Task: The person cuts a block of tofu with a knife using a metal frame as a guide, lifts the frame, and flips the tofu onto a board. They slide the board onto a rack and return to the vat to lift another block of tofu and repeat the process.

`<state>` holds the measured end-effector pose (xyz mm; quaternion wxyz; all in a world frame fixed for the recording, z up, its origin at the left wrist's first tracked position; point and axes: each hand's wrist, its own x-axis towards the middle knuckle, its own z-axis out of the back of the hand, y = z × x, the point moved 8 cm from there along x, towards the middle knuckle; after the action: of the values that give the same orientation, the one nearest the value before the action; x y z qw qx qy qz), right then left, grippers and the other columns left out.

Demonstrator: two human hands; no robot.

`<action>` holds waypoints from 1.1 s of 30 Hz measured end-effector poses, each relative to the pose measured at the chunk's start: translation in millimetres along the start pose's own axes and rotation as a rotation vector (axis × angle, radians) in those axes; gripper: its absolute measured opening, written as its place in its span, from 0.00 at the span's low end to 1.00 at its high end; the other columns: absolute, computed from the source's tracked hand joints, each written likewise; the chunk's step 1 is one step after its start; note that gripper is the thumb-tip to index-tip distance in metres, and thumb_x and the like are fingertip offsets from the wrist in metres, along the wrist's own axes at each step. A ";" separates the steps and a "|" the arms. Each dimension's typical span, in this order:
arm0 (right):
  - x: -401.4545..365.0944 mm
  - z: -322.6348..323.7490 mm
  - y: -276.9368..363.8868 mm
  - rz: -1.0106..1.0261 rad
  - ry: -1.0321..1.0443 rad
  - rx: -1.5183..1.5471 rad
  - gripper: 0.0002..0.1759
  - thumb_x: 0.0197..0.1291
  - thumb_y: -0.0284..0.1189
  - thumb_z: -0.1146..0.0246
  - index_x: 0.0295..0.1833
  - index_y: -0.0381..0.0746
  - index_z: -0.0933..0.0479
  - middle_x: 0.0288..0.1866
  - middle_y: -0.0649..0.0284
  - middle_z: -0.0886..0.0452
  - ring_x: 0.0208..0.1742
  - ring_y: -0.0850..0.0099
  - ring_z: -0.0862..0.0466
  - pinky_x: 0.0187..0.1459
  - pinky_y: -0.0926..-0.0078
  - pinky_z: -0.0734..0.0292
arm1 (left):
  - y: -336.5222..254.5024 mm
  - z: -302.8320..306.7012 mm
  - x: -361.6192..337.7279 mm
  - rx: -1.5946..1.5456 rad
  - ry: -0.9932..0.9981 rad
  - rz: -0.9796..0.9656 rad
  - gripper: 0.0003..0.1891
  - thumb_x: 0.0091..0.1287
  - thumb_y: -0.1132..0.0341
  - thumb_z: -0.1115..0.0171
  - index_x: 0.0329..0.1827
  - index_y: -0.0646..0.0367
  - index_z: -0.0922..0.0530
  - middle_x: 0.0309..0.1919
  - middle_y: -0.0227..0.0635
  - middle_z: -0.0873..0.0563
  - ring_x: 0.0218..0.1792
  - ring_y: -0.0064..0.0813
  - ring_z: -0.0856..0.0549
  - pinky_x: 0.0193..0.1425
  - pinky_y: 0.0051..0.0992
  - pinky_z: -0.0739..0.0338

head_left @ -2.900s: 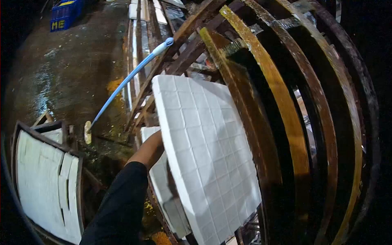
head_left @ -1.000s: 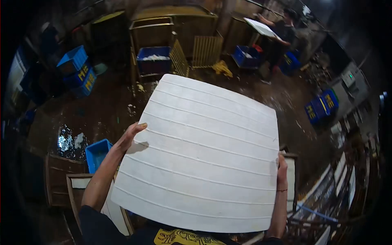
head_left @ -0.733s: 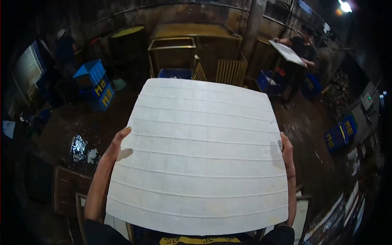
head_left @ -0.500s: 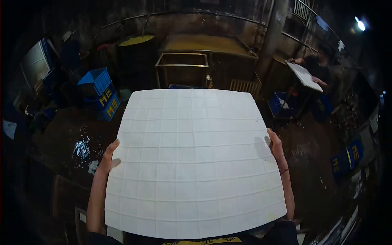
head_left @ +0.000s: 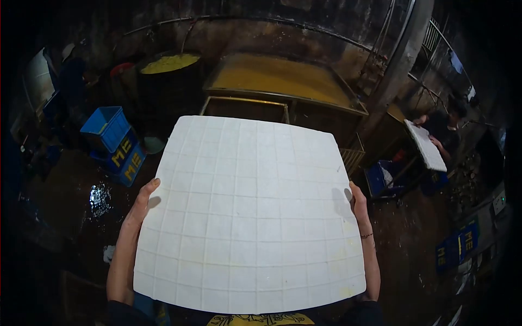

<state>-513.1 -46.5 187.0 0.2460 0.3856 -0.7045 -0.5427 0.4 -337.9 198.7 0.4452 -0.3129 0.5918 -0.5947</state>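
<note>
A large white board (head_left: 250, 212), scored or ridged with a grid of lines, fills the middle of the view and slopes toward my body. Its left edge is gripped by my left hand (head_left: 144, 198), the thumb showing at the rim. On the opposite edge my right hand (head_left: 358, 201) holds it the same way, with a thin band or cord around the wrist. Most fingers of both hands are hidden behind the board. A few faint yellowish marks show near its lower right corner.
Ahead stands a wide vat (head_left: 283, 81) of brownish-yellow content, beside a dark drum (head_left: 168, 81) with yellow stuff. Stacked blue crates (head_left: 117, 146) are at left. At right, a person (head_left: 448, 130) handles a similar white slab (head_left: 426, 145). The floor (head_left: 76, 217) looks wet.
The view has turned and tilted slightly, and the vat and drum appear nearer. The board, held in both hands, now sits a little lower on its right side.
</note>
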 end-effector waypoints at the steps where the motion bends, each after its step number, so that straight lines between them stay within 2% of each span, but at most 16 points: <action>1: 30.7 -2.0 4.1 0.006 -0.011 0.003 0.21 0.71 0.41 0.46 0.56 0.35 0.23 0.50 0.64 0.17 0.48 0.76 0.18 0.49 0.77 0.23 | -0.9 -2.7 38.0 -0.004 -0.002 -0.001 0.50 0.61 0.36 0.42 0.76 0.67 0.42 0.75 0.42 0.39 0.74 0.34 0.40 0.73 0.38 0.42; 3: 83.9 2.6 1.3 -0.004 -0.025 0.001 0.21 0.70 0.41 0.46 0.56 0.35 0.23 0.49 0.64 0.17 0.47 0.76 0.18 0.48 0.77 0.23 | 2.9 -15.3 101.9 -0.014 0.072 -0.040 0.52 0.60 0.36 0.40 0.76 0.69 0.43 0.75 0.45 0.39 0.74 0.35 0.39 0.74 0.38 0.43; 6: 166.7 10.3 -9.2 -0.038 -0.024 -0.093 0.25 0.71 0.41 0.47 0.59 0.30 0.25 0.51 0.61 0.18 0.48 0.75 0.18 0.47 0.76 0.21 | -5.3 -44.1 167.3 -0.023 0.039 0.027 0.50 0.61 0.37 0.41 0.76 0.68 0.43 0.74 0.46 0.38 0.74 0.36 0.39 0.75 0.37 0.45; 10: 270.4 0.5 -35.0 -0.151 -0.088 -0.038 0.22 0.70 0.41 0.46 0.52 0.32 0.24 0.44 0.62 0.19 0.42 0.73 0.19 0.44 0.75 0.22 | -21.6 -75.5 249.6 -0.013 0.042 0.046 0.49 0.61 0.39 0.41 0.75 0.69 0.42 0.73 0.46 0.36 0.74 0.38 0.38 0.76 0.37 0.46; 12: 311.8 -3.5 -46.9 -0.170 -0.045 -0.029 0.21 0.70 0.41 0.46 0.51 0.32 0.23 0.44 0.62 0.19 0.41 0.73 0.19 0.43 0.75 0.23 | -6.5 -75.6 291.0 -0.022 0.062 0.067 0.48 0.61 0.40 0.39 0.74 0.70 0.42 0.71 0.48 0.36 0.72 0.36 0.35 0.74 0.37 0.41; 16: 389.5 -23.6 -59.4 -0.217 -0.073 -0.084 0.21 0.68 0.40 0.46 0.50 0.32 0.24 0.43 0.62 0.20 0.41 0.73 0.19 0.43 0.74 0.23 | 28.7 -64.2 392.5 -0.019 0.065 0.055 0.48 0.61 0.40 0.41 0.74 0.70 0.41 0.71 0.47 0.33 0.73 0.39 0.36 0.76 0.36 0.45; 17: 404.3 -33.9 -63.1 -0.245 -0.053 -0.069 0.20 0.67 0.42 0.45 0.49 0.36 0.22 0.42 0.65 0.20 0.42 0.76 0.20 0.43 0.77 0.24 | 44.5 -57.3 420.2 -0.024 0.082 0.039 0.47 0.62 0.41 0.41 0.74 0.69 0.41 0.70 0.46 0.32 0.72 0.38 0.36 0.76 0.36 0.45; 20: 437.6 -48.9 -77.6 -0.264 -0.103 -0.083 0.20 0.67 0.43 0.45 0.49 0.35 0.23 0.43 0.65 0.20 0.43 0.75 0.20 0.43 0.76 0.24 | 35.9 -55.2 463.1 -0.040 0.142 0.009 0.45 0.63 0.42 0.42 0.74 0.68 0.39 0.69 0.45 0.30 0.72 0.37 0.34 0.75 0.35 0.45; 21: 453.8 -53.0 -80.9 -0.273 -0.177 -0.073 0.20 0.67 0.39 0.45 0.52 0.33 0.24 0.44 0.61 0.20 0.43 0.72 0.19 0.43 0.73 0.23 | 30.7 -59.9 481.3 -0.056 0.174 -0.007 0.44 0.63 0.43 0.42 0.74 0.67 0.39 0.68 0.44 0.29 0.71 0.36 0.33 0.75 0.34 0.45; 24: 498.5 -67.8 -98.9 -0.324 -0.147 -0.061 0.20 0.66 0.39 0.43 0.54 0.34 0.24 0.45 0.62 0.20 0.44 0.71 0.19 0.45 0.73 0.23 | 24.0 -56.6 534.6 -0.042 0.150 -0.039 0.41 0.64 0.45 0.42 0.73 0.67 0.37 0.67 0.43 0.28 0.70 0.35 0.32 0.75 0.33 0.44; 25: 507.6 -68.5 -110.1 -0.357 -0.133 -0.032 0.24 0.66 0.39 0.43 0.60 0.34 0.26 0.50 0.61 0.20 0.49 0.71 0.20 0.48 0.74 0.24 | 32.9 -54.2 549.9 -0.033 0.170 -0.035 0.41 0.64 0.45 0.42 0.73 0.67 0.37 0.67 0.43 0.28 0.70 0.35 0.32 0.75 0.33 0.44; 28: 528.2 -66.2 -127.0 -0.370 -0.184 -0.104 0.28 0.66 0.39 0.43 0.67 0.33 0.30 0.57 0.59 0.22 0.56 0.71 0.23 0.55 0.74 0.27 | 65.0 -39.5 591.5 -0.083 0.196 -0.027 0.39 0.64 0.48 0.42 0.73 0.66 0.37 0.67 0.42 0.27 0.69 0.34 0.31 0.74 0.33 0.43; 29: 529.0 -71.6 -121.0 -0.315 -0.149 -0.064 0.23 0.68 0.40 0.44 0.60 0.34 0.27 0.47 0.62 0.19 0.47 0.72 0.19 0.48 0.72 0.22 | 77.4 -34.1 599.1 -0.102 0.195 0.011 0.39 0.64 0.48 0.42 0.73 0.66 0.37 0.67 0.43 0.27 0.70 0.35 0.32 0.75 0.33 0.43; 30: 529.2 -75.0 -116.5 -0.329 -0.166 -0.062 0.23 0.68 0.40 0.44 0.60 0.34 0.27 0.47 0.62 0.19 0.47 0.72 0.19 0.48 0.72 0.22 | 88.0 -34.8 605.9 -0.121 0.193 0.054 0.39 0.64 0.49 0.43 0.73 0.66 0.37 0.67 0.44 0.27 0.70 0.36 0.32 0.75 0.33 0.43; 32: 522.2 -74.3 -116.5 -0.362 -0.121 -0.068 0.33 0.67 0.40 0.43 0.71 0.31 0.35 0.63 0.59 0.26 0.59 0.71 0.26 0.60 0.74 0.32 | 52.2 -53.3 585.0 -0.048 0.181 0.056 0.40 0.65 0.48 0.42 0.74 0.68 0.39 0.68 0.47 0.28 0.70 0.37 0.31 0.74 0.33 0.42; 33: 527.0 -70.0 -123.1 -0.366 -0.139 -0.056 0.33 0.67 0.40 0.43 0.71 0.31 0.35 0.63 0.59 0.26 0.59 0.71 0.26 0.60 0.74 0.32 | 48.6 -51.6 589.4 0.101 0.099 0.126 0.42 0.65 0.46 0.43 0.74 0.69 0.39 0.68 0.49 0.28 0.70 0.39 0.31 0.74 0.34 0.42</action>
<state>-732.0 -527.8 52.0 0.1047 0.4617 -0.6225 -0.6232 -278.6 -841.6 54.3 0.4672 -0.2222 0.6008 -0.6095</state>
